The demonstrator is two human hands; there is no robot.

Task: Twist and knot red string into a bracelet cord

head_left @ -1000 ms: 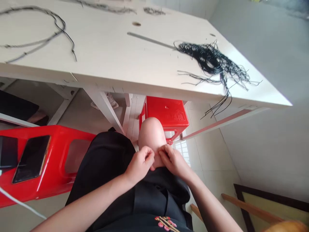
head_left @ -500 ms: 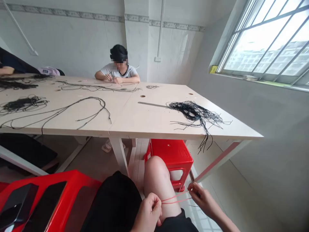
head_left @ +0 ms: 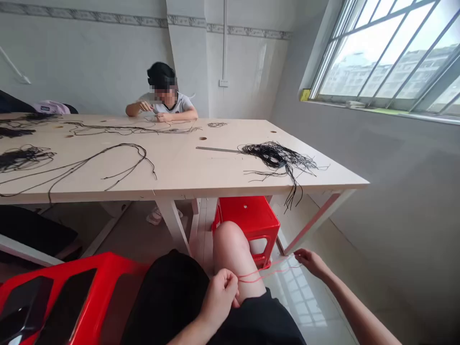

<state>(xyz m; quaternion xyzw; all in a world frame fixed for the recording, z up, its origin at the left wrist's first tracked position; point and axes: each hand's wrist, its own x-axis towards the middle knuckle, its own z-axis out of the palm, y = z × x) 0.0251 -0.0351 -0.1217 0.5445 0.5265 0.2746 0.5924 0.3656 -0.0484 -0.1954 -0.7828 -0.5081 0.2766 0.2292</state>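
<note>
A thin red cord [head_left: 258, 279] runs in two strands between my hands, over my bare knee and the floor. My left hand [head_left: 220, 296] is closed in a pinch on one end of it, just above my lap. Farther out to the right, my right hand [head_left: 312, 262] pinches the strands near their other end. The fingers of both hands hide the parts of the cord they hold.
A bundle of black cords [head_left: 275, 157] lies beside a metal ruler [head_left: 217, 149] on the table [head_left: 176, 167]. Looser black cords spread to the left. Red stools [head_left: 247, 213] stand below; one at left carries dark flat objects [head_left: 66, 306]. A co-worker [head_left: 165, 98] sits opposite.
My right hand has moved outward to the right and away from me, lengthening the cord between my hands. The left hand keeps its pinch. The camera view has shifted to the right.
</note>
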